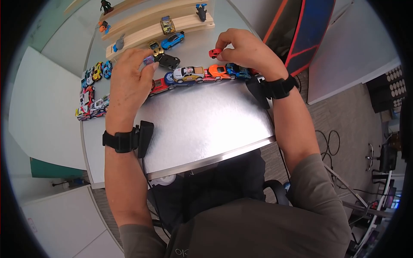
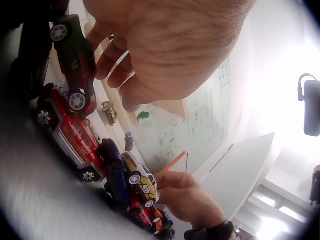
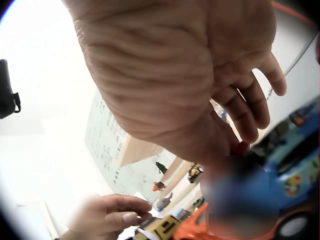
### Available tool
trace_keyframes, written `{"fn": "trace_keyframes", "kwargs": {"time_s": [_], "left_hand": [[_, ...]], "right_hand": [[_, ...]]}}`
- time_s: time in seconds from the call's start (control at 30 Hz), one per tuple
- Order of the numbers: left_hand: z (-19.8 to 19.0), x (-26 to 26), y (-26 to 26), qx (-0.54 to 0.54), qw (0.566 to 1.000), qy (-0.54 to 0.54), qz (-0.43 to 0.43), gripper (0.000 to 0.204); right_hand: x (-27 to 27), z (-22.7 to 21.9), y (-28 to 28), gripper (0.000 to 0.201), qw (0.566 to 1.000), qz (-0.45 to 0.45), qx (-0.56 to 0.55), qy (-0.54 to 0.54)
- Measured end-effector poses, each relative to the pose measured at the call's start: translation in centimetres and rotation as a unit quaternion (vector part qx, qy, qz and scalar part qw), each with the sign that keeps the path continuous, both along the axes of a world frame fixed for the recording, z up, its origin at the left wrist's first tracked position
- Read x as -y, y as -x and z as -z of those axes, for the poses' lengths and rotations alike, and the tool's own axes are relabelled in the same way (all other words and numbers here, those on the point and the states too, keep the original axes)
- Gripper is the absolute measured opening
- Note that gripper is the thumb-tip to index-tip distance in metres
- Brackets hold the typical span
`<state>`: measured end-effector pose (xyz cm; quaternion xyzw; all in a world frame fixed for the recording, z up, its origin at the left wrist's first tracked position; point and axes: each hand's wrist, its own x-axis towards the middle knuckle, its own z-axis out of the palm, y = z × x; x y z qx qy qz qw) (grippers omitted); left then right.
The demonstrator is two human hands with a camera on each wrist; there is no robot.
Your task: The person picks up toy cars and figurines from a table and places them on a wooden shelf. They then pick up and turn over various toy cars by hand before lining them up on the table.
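My right hand (image 1: 249, 49) pinches a small red toy car (image 1: 213, 53) between thumb and fingers, above the back of the table. In the right wrist view its palm hides most of that car. My left hand (image 1: 129, 79) is over the left part of the car row, with a purple toy car (image 1: 149, 60) between thumb and forefinger, mostly covered. Right beside those fingertips is a black toy car (image 1: 168, 61). Below the left palm, the left wrist view has a dark green car (image 2: 75, 62) stacked on a red car (image 2: 75, 142).
A two-level row runs across the table (image 1: 206, 116), including a white-and-gold car (image 1: 188, 74) and an orange car (image 1: 218, 71). More cars (image 1: 88, 95) line the left edge. Behind are a blue car (image 1: 173, 40) and wooden steps (image 1: 140, 38) with small animal figures.
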<state>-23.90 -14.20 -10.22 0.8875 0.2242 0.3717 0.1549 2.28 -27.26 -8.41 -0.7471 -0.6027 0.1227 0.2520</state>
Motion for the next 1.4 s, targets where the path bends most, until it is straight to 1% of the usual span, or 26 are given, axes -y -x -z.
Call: {"fn": "trace_keyframes", "kwargs": {"time_s": [0.03,0.13,0.37,0.43,0.57,0.63,0.8,1.03,1.13,1.27,1.33,1.4], "left_hand": [[0.0,0.0,0.0,-0.001,1.000,0.000,-0.001,0.025],[0.0,0.0,0.0,-0.003,1.000,0.004,-0.002,0.025],[0.0,0.1,-0.1,0.001,1.000,0.007,0.002,0.025],[0.0,0.1,0.0,0.002,1.000,0.016,0.004,0.025],[0.1,-0.1,0.0,-0.001,1.000,0.000,0.004,0.026],[0.1,-0.1,0.0,-0.002,1.000,-0.011,0.004,0.026],[0.1,0.0,0.0,-0.007,1.000,0.003,-0.002,0.026],[0.2,-0.2,0.0,-0.012,1.000,-0.009,-0.001,0.026],[0.1,0.0,-0.1,-0.005,1.000,0.014,0.001,0.026],[0.1,-0.1,0.0,-0.007,1.000,0.003,0.002,0.027],[0.2,-0.2,0.0,-0.008,1.000,-0.002,0.002,0.027],[0.2,-0.3,0.0,-0.013,1.000,-0.020,-0.001,0.026]], "right_hand": [[0.2,-0.4,0.3,0.022,1.000,-0.013,-0.027,0.000],[0.8,-1.7,1.1,0.022,0.999,-0.033,-0.005,0.024],[0.7,-1.1,1.1,0.022,0.997,-0.065,-0.018,0.038],[0.5,-0.6,0.8,0.023,0.995,-0.096,-0.020,-0.009],[0.7,-0.9,1.1,0.022,0.995,-0.098,-0.020,-0.008],[0.7,-1.4,1.5,0.020,0.995,-0.076,-0.033,0.055],[0.6,-1.0,1.4,0.019,0.994,-0.086,-0.030,0.057],[0.6,-1.1,1.6,0.022,0.993,-0.087,-0.039,0.063],[0.7,-1.5,1.8,0.023,0.993,-0.080,-0.041,0.078],[0.7,-1.3,1.4,0.025,0.992,-0.089,-0.033,0.078],[0.8,-1.1,1.1,0.027,0.994,-0.099,-0.029,0.030],[0.7,-1.1,1.0,0.027,0.995,-0.095,-0.033,0.018]]}}
